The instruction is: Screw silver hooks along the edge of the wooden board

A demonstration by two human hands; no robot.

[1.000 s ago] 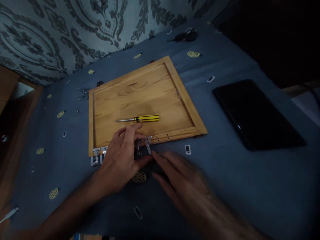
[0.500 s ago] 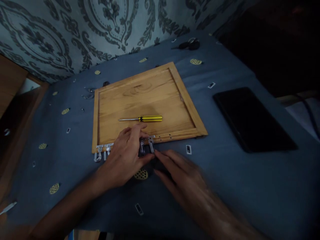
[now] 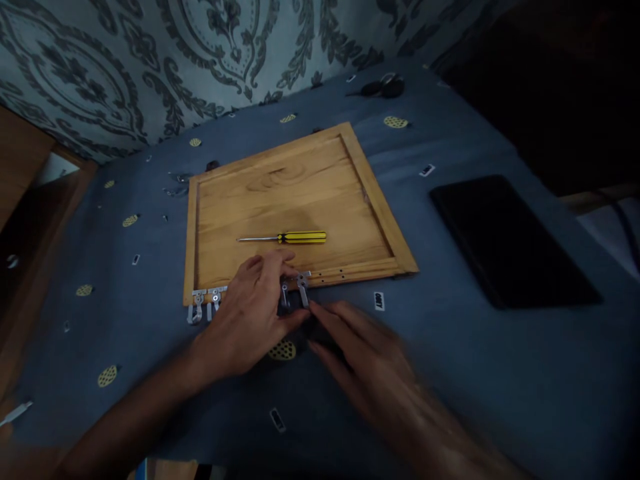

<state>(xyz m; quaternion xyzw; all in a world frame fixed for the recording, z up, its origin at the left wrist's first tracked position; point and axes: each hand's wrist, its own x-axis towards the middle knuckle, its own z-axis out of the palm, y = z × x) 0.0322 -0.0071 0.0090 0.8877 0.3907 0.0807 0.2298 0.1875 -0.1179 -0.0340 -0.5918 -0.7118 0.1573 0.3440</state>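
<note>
Going near to far: right hand [image 3: 360, 340] has thumb and forefinger a bit apart, a fingertip right by the metal hinge [image 3: 303, 291]; can't tell if it's pinching anything. Left hand [image 3: 243, 313] curls over the wooden panel's [image 3: 265, 200] near edge, grip hidden too. The hinge sits at that edge, so imo get it flush and square, steadied with light pressure. Yellow screwdriver [image 3: 302, 237] lies just beyond, on the panel.

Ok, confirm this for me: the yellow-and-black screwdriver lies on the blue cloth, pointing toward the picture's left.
Not quite: the head view shows the yellow-and-black screwdriver lying on the wooden panel, pointing toward the picture's left.
</note>
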